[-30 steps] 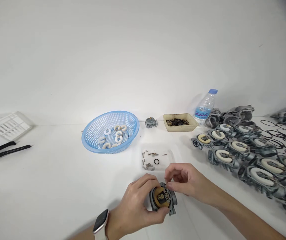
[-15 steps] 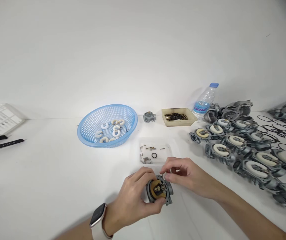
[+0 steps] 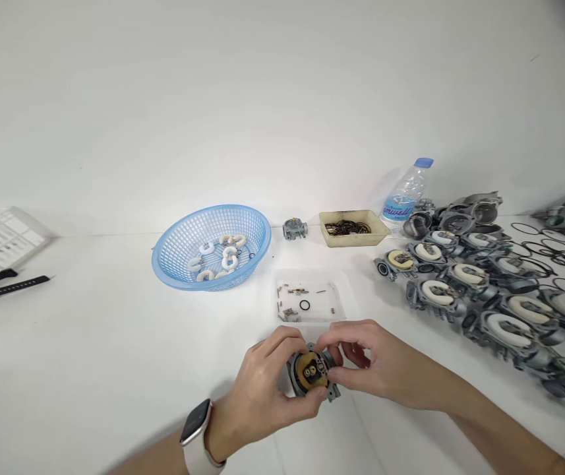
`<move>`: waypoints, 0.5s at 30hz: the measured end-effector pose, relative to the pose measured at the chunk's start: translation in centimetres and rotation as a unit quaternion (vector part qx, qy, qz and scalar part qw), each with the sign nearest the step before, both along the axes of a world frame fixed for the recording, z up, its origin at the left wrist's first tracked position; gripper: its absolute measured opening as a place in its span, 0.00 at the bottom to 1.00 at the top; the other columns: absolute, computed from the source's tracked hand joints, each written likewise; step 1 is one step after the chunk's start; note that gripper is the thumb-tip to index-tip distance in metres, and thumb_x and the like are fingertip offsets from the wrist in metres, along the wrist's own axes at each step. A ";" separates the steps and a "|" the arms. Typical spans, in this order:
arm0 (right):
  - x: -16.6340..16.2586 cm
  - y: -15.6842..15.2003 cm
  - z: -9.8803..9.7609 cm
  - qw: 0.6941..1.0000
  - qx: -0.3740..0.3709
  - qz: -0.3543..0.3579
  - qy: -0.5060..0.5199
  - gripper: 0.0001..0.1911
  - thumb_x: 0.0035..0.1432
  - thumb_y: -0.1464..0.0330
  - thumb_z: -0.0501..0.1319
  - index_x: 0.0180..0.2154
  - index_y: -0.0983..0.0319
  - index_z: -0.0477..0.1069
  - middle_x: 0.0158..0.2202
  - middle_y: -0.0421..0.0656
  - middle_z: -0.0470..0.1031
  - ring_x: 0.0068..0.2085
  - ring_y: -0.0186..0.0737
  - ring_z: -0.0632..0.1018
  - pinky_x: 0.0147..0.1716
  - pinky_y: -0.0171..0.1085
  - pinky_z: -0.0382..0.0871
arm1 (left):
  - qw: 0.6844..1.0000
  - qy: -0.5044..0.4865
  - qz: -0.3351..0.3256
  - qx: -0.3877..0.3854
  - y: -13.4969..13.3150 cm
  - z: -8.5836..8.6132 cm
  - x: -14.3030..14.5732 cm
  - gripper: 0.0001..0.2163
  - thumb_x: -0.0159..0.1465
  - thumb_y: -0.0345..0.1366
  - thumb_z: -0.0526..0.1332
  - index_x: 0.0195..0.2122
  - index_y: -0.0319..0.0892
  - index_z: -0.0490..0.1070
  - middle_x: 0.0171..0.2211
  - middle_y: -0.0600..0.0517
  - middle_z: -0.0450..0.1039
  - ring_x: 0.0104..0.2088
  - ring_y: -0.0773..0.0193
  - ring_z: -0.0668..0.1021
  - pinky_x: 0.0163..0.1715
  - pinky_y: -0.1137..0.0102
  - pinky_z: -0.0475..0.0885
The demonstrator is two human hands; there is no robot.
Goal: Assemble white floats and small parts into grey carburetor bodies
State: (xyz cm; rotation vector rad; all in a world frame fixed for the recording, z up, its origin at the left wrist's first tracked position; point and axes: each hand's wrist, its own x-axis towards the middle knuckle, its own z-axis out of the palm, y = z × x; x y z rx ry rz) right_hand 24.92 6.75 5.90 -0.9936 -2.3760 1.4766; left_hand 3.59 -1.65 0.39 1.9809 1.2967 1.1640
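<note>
A metal carburetor (image 3: pixel 332 394) with a tan float (image 3: pixel 304 377) in its open top sits low in the middle of the view. My left hand (image 3: pixel 275 382) is closed round its left side, thumb at the near edge and fingers at the far edge. On the right side, my right hand (image 3: pixel 361 356) has its index finger and thumb bent against the carburetor, at either end of the small metal mount beside the float. Whether a small part is between those fingertips is hidden. Just beyond the hands lies a clear plastic tray (image 3: pixel 344 297) holding small brass and metal parts and a black O-ring (image 3: pixel 304 305).
A blue basket (image 3: pixel 163 267) with white floats stands left of centre. Behind are another carburetor (image 3: pixel 295 229), a beige tray (image 3: pixel 356 242) of black rings and a water bottle (image 3: pixel 403 198). Rows of carburetors (image 3: pixel 470 277) fill the right, with loose rings (image 3: pixel 554 254). A black strap (image 3: pixel 10 290) lies left.
My right hand's thumb has moved down and inward to the carburetor beside the float. A thin pin seen near its fingertips before is no longer visible. My left hand keeps its hold.
</note>
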 end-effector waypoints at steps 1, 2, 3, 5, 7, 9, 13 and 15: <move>0.0 0.0 0.0 1.000 0.002 0.002 0.002 0.08 0.59 0.68 0.66 0.42 0.56 0.79 0.33 0.38 0.74 0.32 0.35 0.69 0.31 0.33 0.65 | 1.000 -0.001 0.001 0.002 0.0 0.0 0.0 0.17 0.54 0.31 0.70 0.45 0.44 0.70 0.43 0.49 0.73 0.40 0.59 0.77 0.41 0.66 0.77; 0.0 -0.1 0.1 1.000 0.002 0.003 0.002 0.08 0.60 0.68 0.66 0.42 0.56 0.79 0.33 0.38 0.74 0.32 0.35 0.69 0.31 0.33 0.65 | 1.000 -0.002 0.002 0.003 0.0 0.0 0.0 0.17 0.54 0.31 0.70 0.45 0.44 0.70 0.43 0.49 0.73 0.40 0.59 0.77 0.40 0.66 0.77; 0.1 -0.1 0.2 1.000 0.002 0.003 0.001 0.09 0.59 0.68 0.66 0.43 0.56 0.79 0.33 0.38 0.74 0.32 0.35 0.69 0.32 0.33 0.65 | 1.000 -0.002 0.003 0.005 0.0 0.0 0.1 0.17 0.54 0.31 0.70 0.44 0.44 0.70 0.42 0.50 0.73 0.40 0.60 0.77 0.40 0.66 0.77; 0.1 -0.1 0.4 1.000 0.003 0.004 -0.003 0.09 0.59 0.69 0.66 0.43 0.55 0.80 0.34 0.38 0.73 0.32 0.35 0.69 0.32 0.33 0.65 | 1.000 -0.001 0.002 0.012 0.1 0.0 0.1 0.18 0.53 0.30 0.69 0.44 0.44 0.70 0.42 0.50 0.73 0.39 0.60 0.77 0.39 0.67 0.76; 0.1 -0.1 0.5 1.000 0.009 0.005 -0.003 0.10 0.59 0.69 0.66 0.43 0.55 0.80 0.35 0.38 0.73 0.33 0.35 0.69 0.32 0.34 0.65 | 1.000 -0.001 -0.002 0.012 0.1 0.1 0.0 0.20 0.51 0.29 0.70 0.45 0.45 0.69 0.42 0.51 0.73 0.40 0.60 0.77 0.39 0.67 0.76; 0.1 -0.1 0.5 1.000 0.017 0.007 0.005 0.09 0.59 0.69 0.67 0.42 0.55 0.80 0.37 0.38 0.73 0.34 0.35 0.70 0.33 0.34 0.66 | 1.000 0.002 -0.007 -0.003 0.2 0.2 -0.1 0.26 0.48 0.30 0.72 0.48 0.46 0.69 0.44 0.51 0.73 0.41 0.58 0.77 0.41 0.65 0.76; 0.1 -0.1 0.3 0.999 0.029 0.012 0.015 0.07 0.61 0.67 0.67 0.42 0.54 0.79 0.41 0.39 0.73 0.35 0.35 0.71 0.35 0.35 0.67 | 0.999 0.025 -0.012 -0.046 0.3 0.3 -0.3 0.29 0.47 0.33 0.75 0.51 0.48 0.69 0.44 0.53 0.74 0.42 0.57 0.77 0.43 0.64 0.75; 0.2 -0.2 0.2 0.999 0.039 0.012 0.012 0.08 0.61 0.68 0.67 0.43 0.53 0.78 0.41 0.38 0.73 0.35 0.35 0.70 0.35 0.34 0.67 | 0.998 0.033 -0.015 -0.056 0.4 0.3 -0.4 0.27 0.48 0.34 0.75 0.50 0.48 0.71 0.42 0.53 0.76 0.40 0.57 0.77 0.41 0.64 0.74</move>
